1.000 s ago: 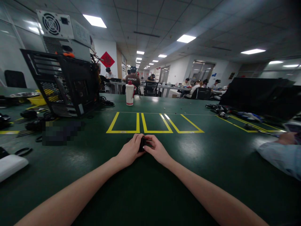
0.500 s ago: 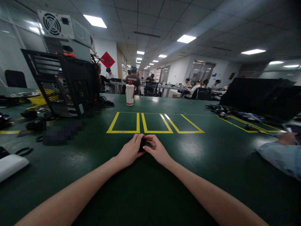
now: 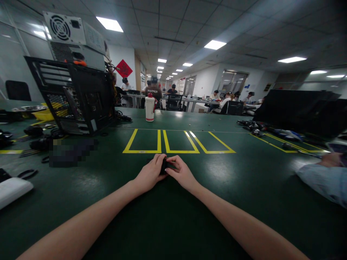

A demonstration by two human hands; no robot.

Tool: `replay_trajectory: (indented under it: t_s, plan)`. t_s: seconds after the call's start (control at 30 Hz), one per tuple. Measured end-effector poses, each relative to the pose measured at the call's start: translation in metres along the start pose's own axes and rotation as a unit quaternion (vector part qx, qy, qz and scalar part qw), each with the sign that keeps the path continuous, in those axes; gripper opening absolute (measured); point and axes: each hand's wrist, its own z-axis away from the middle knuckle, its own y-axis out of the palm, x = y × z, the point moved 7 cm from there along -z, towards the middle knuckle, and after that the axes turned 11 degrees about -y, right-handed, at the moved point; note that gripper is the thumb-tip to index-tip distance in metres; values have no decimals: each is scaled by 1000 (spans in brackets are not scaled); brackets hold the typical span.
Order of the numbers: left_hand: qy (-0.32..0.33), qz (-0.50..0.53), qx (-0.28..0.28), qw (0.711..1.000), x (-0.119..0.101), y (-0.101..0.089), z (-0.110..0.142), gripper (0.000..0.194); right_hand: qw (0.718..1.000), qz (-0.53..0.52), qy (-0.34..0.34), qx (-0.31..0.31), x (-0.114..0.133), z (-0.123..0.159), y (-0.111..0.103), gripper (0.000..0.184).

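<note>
A small black object (image 3: 163,167) sits between my two hands, low over the green table; the fingers cover most of it, so its kind does not show. My left hand (image 3: 152,170) wraps round it from the left, fingers over the top and thumb below. From the right, my right hand (image 3: 179,172) pinches at its right end with thumb and fingertips. Just beyond the hands, yellow tape (image 3: 181,151) outlines several boxes on the tabletop.
On the left stands an open black computer case (image 3: 89,97) with power supplies (image 3: 78,36) stacked on top. A white bottle with a red lid (image 3: 149,108) stands farther back. At right are a co-worker's sleeve (image 3: 322,178), loose cables (image 3: 252,126) and a black-covered bulk (image 3: 295,108).
My hands stay in the same place round the black object, with hardly any visible movement.
</note>
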Motion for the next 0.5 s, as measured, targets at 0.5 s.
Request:
replay_trajectory:
  t_s: [0.5]
  plan:
    - [-4,0,13,1000,-1,-2,1,58,1000,-13,11,13,-2,1,1,20]
